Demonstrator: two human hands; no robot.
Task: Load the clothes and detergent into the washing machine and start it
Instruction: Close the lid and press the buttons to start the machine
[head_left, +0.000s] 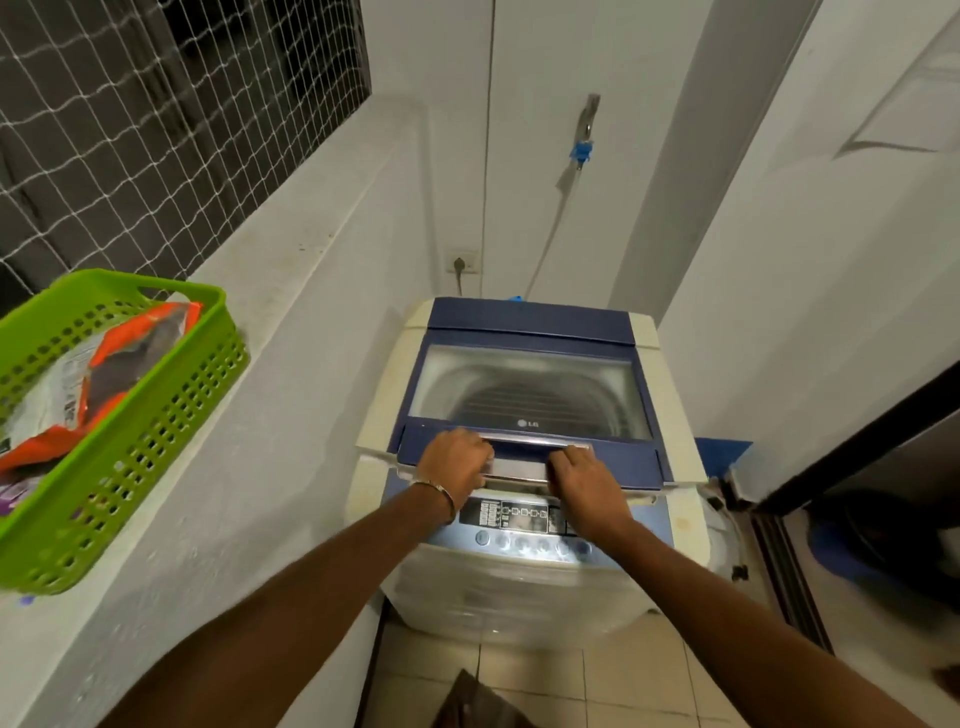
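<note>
The fingertips of the left hand (457, 460) and right hand (584, 478) are hidden under the lid handle (540, 442). The panel (519, 517) print is too small to read. The basket (119, 415) is cut off at the left edge, its packets (78, 384) blurred. A dark object (467, 701) at the near edge cannot be identified.
</note>
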